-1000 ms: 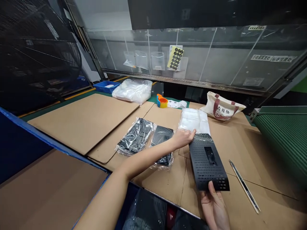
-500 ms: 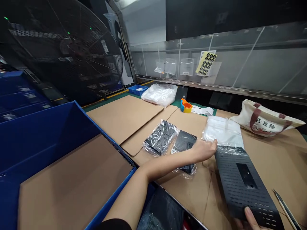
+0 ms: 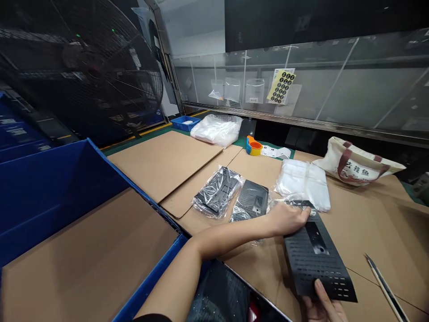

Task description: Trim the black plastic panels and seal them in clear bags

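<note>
While the perforated black metal panel (image 3: pixel 317 264) sits just in front of the stack of white plastic bags (image 3: pixel 303 185), the left hand (image 3: pixel 288 219) presses its closed-up fingers onto clear plastic film (image 3: pixel 295 199) at the panel's far end, and the right hand (image 3: pixel 323 308) clamps the near edge. Two firm holds like these steady the panel and keep the film smooth.

On the cardboard-topped bench (image 3: pixel 368 223) before me, bagged panels (image 3: pixel 217 192) lie at my eleven o'clock, a stack of plastic bags (image 3: pixel 303 185) at twelve, a tote bag (image 3: pixel 355 163) at one, and a utility knife (image 3: pixel 385 286) at four.
</note>
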{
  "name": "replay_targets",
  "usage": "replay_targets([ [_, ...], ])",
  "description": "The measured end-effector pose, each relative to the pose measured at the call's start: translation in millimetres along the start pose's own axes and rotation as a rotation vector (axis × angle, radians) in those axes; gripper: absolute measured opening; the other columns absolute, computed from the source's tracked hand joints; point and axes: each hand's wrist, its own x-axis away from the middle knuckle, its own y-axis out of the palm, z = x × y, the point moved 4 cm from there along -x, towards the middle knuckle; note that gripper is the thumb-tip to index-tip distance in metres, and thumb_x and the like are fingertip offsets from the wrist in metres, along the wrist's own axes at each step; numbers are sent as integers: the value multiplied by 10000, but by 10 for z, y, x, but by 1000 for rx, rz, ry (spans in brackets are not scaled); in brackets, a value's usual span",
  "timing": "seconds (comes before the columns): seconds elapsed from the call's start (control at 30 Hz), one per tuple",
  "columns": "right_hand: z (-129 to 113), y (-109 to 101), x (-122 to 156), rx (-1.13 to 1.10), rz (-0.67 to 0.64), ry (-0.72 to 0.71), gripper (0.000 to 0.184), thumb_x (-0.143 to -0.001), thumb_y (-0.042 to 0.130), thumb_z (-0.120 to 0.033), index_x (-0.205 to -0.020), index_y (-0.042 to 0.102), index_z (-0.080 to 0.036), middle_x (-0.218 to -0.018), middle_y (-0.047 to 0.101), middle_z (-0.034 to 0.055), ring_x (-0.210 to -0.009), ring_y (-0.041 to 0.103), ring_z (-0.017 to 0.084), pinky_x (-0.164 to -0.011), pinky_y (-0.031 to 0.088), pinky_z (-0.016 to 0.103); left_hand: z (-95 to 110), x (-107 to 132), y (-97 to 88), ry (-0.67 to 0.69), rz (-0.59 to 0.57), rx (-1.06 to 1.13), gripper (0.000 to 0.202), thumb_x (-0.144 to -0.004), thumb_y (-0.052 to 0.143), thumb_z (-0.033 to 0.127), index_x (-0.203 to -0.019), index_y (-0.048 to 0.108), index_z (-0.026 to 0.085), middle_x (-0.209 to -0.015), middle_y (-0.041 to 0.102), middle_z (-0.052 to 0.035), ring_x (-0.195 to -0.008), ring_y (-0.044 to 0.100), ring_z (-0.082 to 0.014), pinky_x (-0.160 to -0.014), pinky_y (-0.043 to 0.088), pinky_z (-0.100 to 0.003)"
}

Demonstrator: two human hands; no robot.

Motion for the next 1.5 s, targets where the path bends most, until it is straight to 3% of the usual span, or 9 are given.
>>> replay_targets([
  [0.1, -24, 132, 108, -89, -13, -51, 530, -534, 904, -387, -1009, 709, -254, -871, 777, 8, -754, 724, 201, -618, 613, 277, 72, 35, -40, 60, -13, -2, 351, -919, 436, 93, -1256, 533, 81, -690, 682, -48, -595, 687, -176, -427, 435, -242],
  [0.33, 19, 218, 169, -155, -82, -18, 321, -575, 887, -381, -808, 732, -224, -833, 773, 16, -747, 723, 175, -609, 605, 234, 185, 143, -87, 130, -10, 2, 385, -888, 438, 53, -1260, 537, 64, -643, 668, -40, -553, 668, -176, -439, 435, -258],
  [0.43, 45, 205, 187, -180, -43, -58, 352, -529, 905, -400, -782, 731, -230, -803, 770, 14, -737, 724, 186, -619, 611, 256, 149, 169, -100, 7, -20, -50, 427, -873, 431, 45, -1293, 503, 79, -644, 662, -30, -545, 661, -187, -459, 441, -265],
  [0.67, 116, 167, 252, 59, -105, -105, 426, -560, 880, -469, -836, 756, -169, -855, 766, 74, -855, 716, 242, -783, 581, 334, -80, 105, -101, -190, 67, -96, 244, -872, 369, 42, -918, 586, 142, -714, 644, -81, -570, 642, -200, -426, 355, -247],
  [0.8, 24, 181, 286, 133, -68, -137, 421, -564, 877, -465, -785, 752, -129, -734, 744, 77, -739, 707, 236, -679, 571, 312, -89, 147, -92, -48, 168, -92, 264, -850, 361, 17, -893, 574, 167, -620, 592, -16, -498, 579, -151, -419, 325, -234],
  [0.97, 25, 296, 316, -209, 39, -75, 469, -415, 930, -453, -751, 718, -205, -807, 753, 32, -739, 705, 198, -608, 577, 272, 57, 274, -189, 183, 337, -102, 211, -917, 378, 82, -924, 570, 169, -557, 522, 34, -447, 504, -117, -434, 313, -229],
  [1.13, 68, 402, 323, -43, -124, -40, 426, -514, 915, -406, -799, 744, -139, -786, 758, 81, -725, 712, 210, -638, 578, 277, 94, 306, -352, 196, 453, -132, 168, -921, 408, 79, -895, 562, 143, -622, 544, 5, -524, 522, -134, -466, 330, -257],
  [1.27, -54, 413, 339, -219, -67, -62, 463, -493, 913, -456, -844, 745, -205, -898, 766, 48, -810, 714, 188, -706, 579, 262, 135, 326, -451, 225, 475, -65, 176, -925, 404, 85, -874, 555, 159, -652, 545, 8, -547, 505, -128, -476, 347, -254],
  [1.5, -158, 507, 302, -194, -124, -46, 414, -499, 922, -394, -807, 746, -180, -847, 762, 54, -774, 708, 181, -682, 572, 249, 230, 373, -504, 215, 504, 10, 237, -932, 366, 69, -840, 562, 166, -593, 497, 28, -477, 459, -102, -441, 319, -241],
])
